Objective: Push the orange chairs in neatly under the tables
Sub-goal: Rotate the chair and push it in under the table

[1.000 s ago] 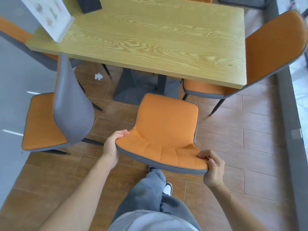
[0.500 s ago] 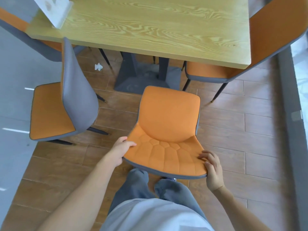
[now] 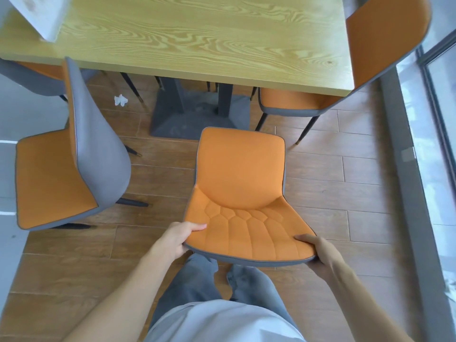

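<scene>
head view: the left hand (image 3: 176, 239) grips the left corner of the chair (image 3: 243, 193) backrest, thumb on the orange face. the right hand (image 3: 320, 253) grips the right corner the same way. since a second ago the chair has swung from angled to square with the table (image 3: 197, 35), its seat front near the table base (image 3: 195, 114) but not yet under the top. judgement: alignment is done; a straight push forward remains. a second chair (image 3: 74, 169) at left stands turned away, unaligned. a third chair (image 3: 345, 70) at right sits partly tucked.

No legible text; white card (image 3: 37, 16) on the table (image 3: 197, 38) too blurred
</scene>
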